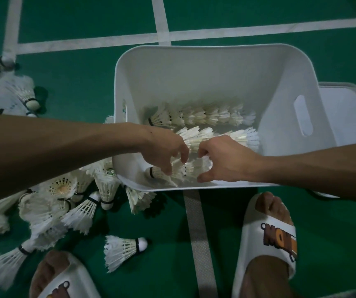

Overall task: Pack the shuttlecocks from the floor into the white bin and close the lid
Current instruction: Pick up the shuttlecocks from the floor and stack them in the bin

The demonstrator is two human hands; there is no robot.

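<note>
The white bin stands open on the green floor. Inside it lie two rows of nested white shuttlecocks, and a third short row rests near the front wall. My left hand and my right hand are both down inside the bin, fingers curled on that front row from either end. A heap of loose shuttlecocks lies on the floor to the left of the bin, and one more shuttlecock lies alone nearer my feet. The white lid lies flat to the right of the bin.
My two feet in white slippers stand close in front of the bin. White court lines cross the floor. More scattered shuttlecocks lie at the far left.
</note>
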